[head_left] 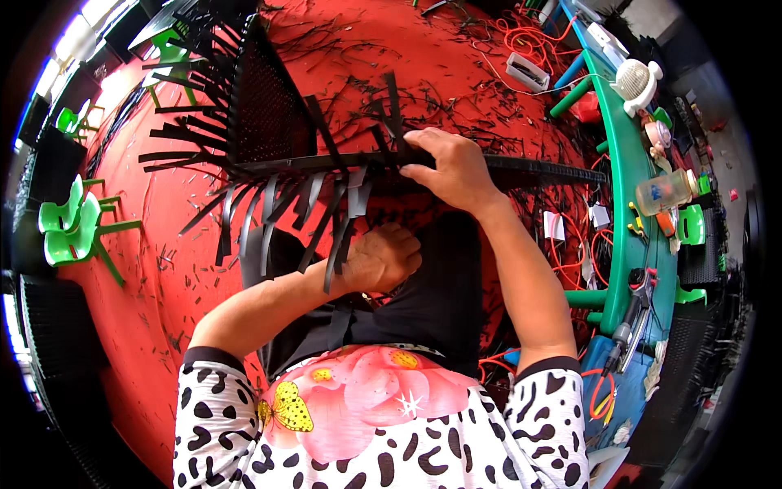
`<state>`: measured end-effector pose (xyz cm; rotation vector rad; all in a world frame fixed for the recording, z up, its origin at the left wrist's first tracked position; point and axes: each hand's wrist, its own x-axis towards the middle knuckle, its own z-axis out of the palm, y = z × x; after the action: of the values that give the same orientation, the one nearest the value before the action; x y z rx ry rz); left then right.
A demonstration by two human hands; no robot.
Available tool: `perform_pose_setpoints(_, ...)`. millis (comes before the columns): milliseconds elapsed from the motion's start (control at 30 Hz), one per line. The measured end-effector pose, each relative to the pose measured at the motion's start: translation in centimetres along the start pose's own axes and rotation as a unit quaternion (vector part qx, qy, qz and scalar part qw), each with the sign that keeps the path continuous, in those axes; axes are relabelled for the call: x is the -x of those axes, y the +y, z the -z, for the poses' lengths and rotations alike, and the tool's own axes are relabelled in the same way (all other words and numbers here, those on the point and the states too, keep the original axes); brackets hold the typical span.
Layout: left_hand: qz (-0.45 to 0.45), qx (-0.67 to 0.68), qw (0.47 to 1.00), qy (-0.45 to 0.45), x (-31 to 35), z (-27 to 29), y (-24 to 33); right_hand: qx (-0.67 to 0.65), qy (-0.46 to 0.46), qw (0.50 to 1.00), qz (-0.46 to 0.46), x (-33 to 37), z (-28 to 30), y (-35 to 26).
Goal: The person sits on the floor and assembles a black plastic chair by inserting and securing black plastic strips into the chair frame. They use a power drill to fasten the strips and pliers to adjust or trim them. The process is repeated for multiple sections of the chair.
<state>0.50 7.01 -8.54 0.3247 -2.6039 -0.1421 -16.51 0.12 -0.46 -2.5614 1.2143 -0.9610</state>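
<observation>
A black woven piece [270,106] stands in front of me, with a narrow dark edge [538,168] running to the right. Many loose flat black strips [226,224] stick out from its left side and hang down toward my lap. At that edge, my right hand [450,167] has thumb and fingers bent around an upright black strip [394,106]. Lower down, over my lap, my left hand [383,257] is curled into a fist beside the hanging strips. Whatever it holds is hidden by the fingers.
Strip offcuts litter the red floor [138,285]. Green chairs [73,224] stand at left. Along the right runs a green-edged bench [617,244] with a clear jar [664,192], a small white fan [637,81] and a dark hand tool [626,334]. Orange hoses [533,34] lie near it.
</observation>
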Motion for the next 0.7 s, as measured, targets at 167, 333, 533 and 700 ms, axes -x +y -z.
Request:
perform_pose_setpoints(167, -0.049, -0.003, 0.998, 0.04, -1.9, 0.2, -0.2, -0.152, -0.046, 0.985, -0.073, 0.7, 0.7, -0.4)
perform_pose_setpoints(333, -0.112, -0.064, 0.978, 0.165, -4.8, 3.9, -2.1, -0.317, 0.032, 0.941, -0.113, 1.5, 0.6, 0.1)
perform_pose_setpoints(533, 0.078, -0.15, 0.972, 0.163, -5.9, 5.2, -3.3, -0.274, 0.125, 0.946, -0.121, 2.0, 0.0, -0.1)
perform_pose_setpoints(700, 0.228, -0.174, 0.957, -0.052, -4.8, 6.0, -2.2, -0.335, 0.14, 0.925, -0.112, 2.9, 0.0, -0.5)
